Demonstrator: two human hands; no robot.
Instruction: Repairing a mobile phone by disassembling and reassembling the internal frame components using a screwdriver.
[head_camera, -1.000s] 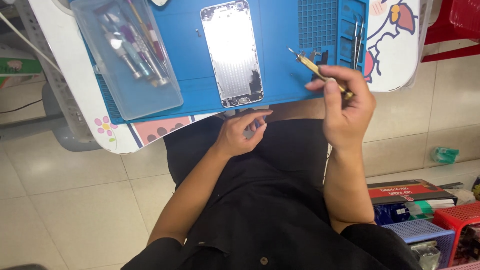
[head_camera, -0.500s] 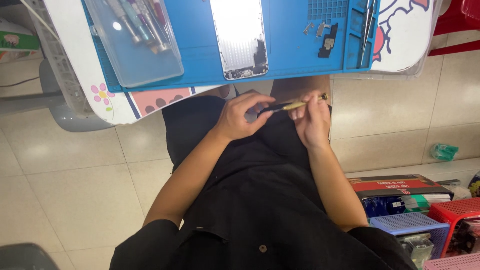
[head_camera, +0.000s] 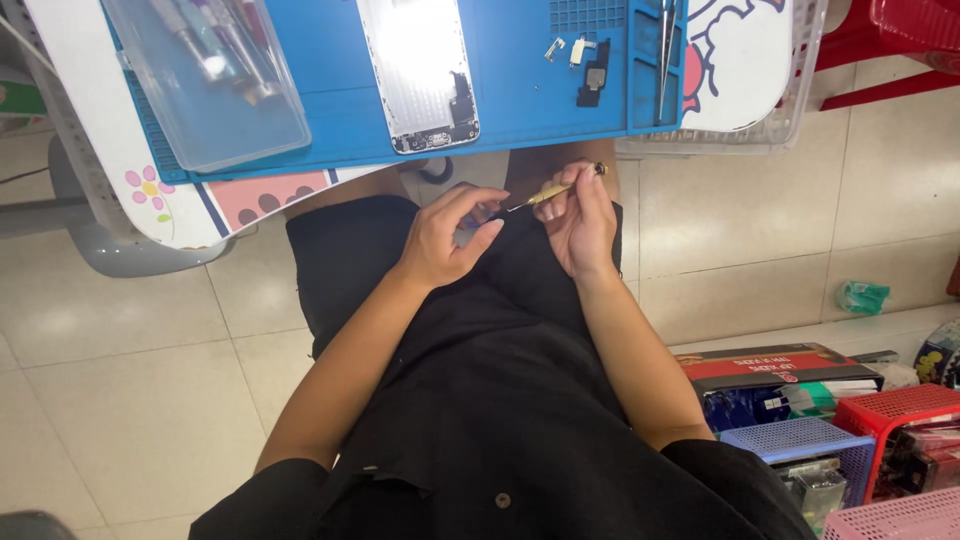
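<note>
Upper frame: blue work mat (head_camera: 520, 90) on a white table (head_camera: 110, 150) with flower print; pale tiled floor (head_camera: 130, 400) below. On the mat: opened phone shell (head_camera: 420, 70), clear plastic tray (head_camera: 215, 85) at upper left. Lower right: red flat box (head_camera: 775, 365), blue basket (head_camera: 800, 440), red basket (head_camera: 900, 405). Centre, over your lap: your right hand (head_camera: 580, 225) grips a yellow-handled pick (head_camera: 550, 192); your left hand (head_camera: 450, 235) pinches closed at its tip, what it holds too small to tell.

Black garment, short sleeves; bare forearms; small dark button at front hem
</note>
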